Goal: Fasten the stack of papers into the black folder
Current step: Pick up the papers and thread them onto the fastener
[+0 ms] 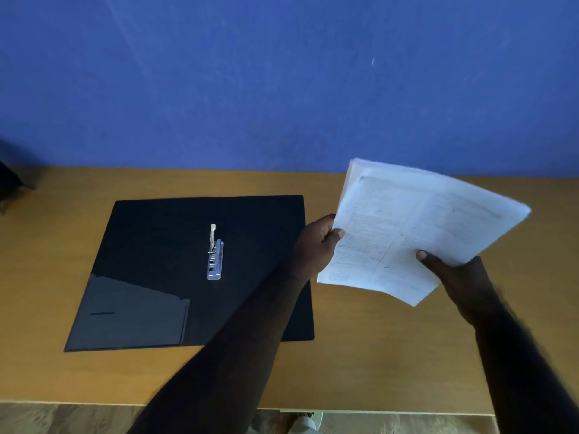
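Both my left hand point(316, 242) and right hand point(454, 270) pinch the white printed paper stack point(416, 227) above the wooden desk's point(360, 355) right side, squaring it for the open black folder's point(156, 245) silver clip point(215, 255) mid-desk.

both bare forearms are reaching forward over the table point(360, 355). the left hand point(316, 245) is pinching the papers point(413, 227) at their left edge, thumb on top. the right hand point(460, 277) is gripping their near edge, thumb on top.
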